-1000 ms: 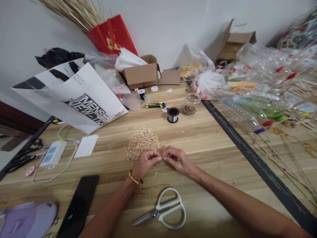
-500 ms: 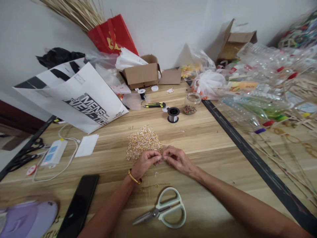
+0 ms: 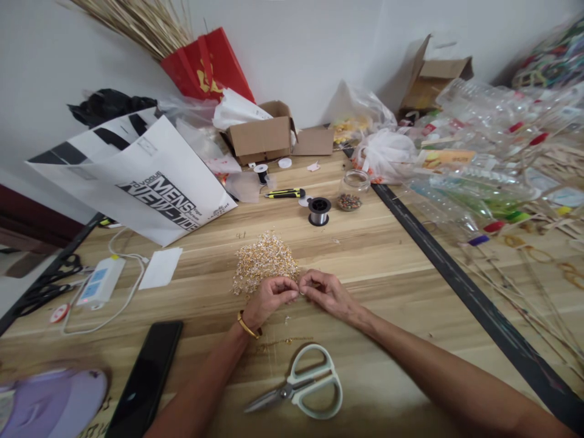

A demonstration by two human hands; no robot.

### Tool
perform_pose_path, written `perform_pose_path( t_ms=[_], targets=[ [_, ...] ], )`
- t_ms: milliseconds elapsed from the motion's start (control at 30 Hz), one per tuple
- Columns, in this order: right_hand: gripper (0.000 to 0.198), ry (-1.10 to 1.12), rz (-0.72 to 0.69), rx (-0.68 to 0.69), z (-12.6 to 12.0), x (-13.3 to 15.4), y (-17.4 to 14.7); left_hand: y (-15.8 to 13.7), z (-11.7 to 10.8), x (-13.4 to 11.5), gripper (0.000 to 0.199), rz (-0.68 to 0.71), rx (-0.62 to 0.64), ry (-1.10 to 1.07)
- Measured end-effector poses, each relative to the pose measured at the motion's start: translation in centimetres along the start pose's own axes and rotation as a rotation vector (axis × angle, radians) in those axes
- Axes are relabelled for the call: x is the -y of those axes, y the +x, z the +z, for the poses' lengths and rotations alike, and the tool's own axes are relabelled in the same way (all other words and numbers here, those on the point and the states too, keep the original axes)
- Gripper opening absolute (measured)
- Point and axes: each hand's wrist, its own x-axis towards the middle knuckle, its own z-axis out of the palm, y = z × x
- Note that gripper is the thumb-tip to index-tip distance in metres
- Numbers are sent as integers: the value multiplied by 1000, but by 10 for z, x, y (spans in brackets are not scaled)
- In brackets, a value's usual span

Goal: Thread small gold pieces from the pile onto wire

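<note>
My left hand [image 3: 272, 294] and my right hand [image 3: 325, 293] meet fingertip to fingertip over the wooden table, each closed in a pinch. What they pinch is too small to name; a tiny pale bit shows between the fingertips. Just beyond my left hand lies a loose pile of small gold and clear beads [image 3: 264, 258]. Closer to me, a thin gold beaded strand [image 3: 288, 341] rests on the wood. Below it are scissors with pale green handles [image 3: 314, 382], their blades pointing left. A gold bangle [image 3: 249, 325] circles my left wrist.
Behind the beads stand a wire spool [image 3: 319, 213], a glass jar [image 3: 350, 193] and a yellow-black cutter [image 3: 285, 193]. A phone [image 3: 145, 377], power strip [image 3: 100, 281] and white paper bag [image 3: 155, 182] are at left. Plastic bottles [image 3: 456, 207] crowd the right, past a black strip [image 3: 438, 267].
The fingertips have shifted very slightly, and a tiny pale bit now shows between them. Everything else on the table stays in place.
</note>
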Motion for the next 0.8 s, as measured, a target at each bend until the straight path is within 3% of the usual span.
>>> perform_pose_path(
  t_ms=[800],
  targets=[
    [22, -3, -10, -24, 1, -4, -1, -1, 2, 3, 18, 84, -46, 31]
  ],
)
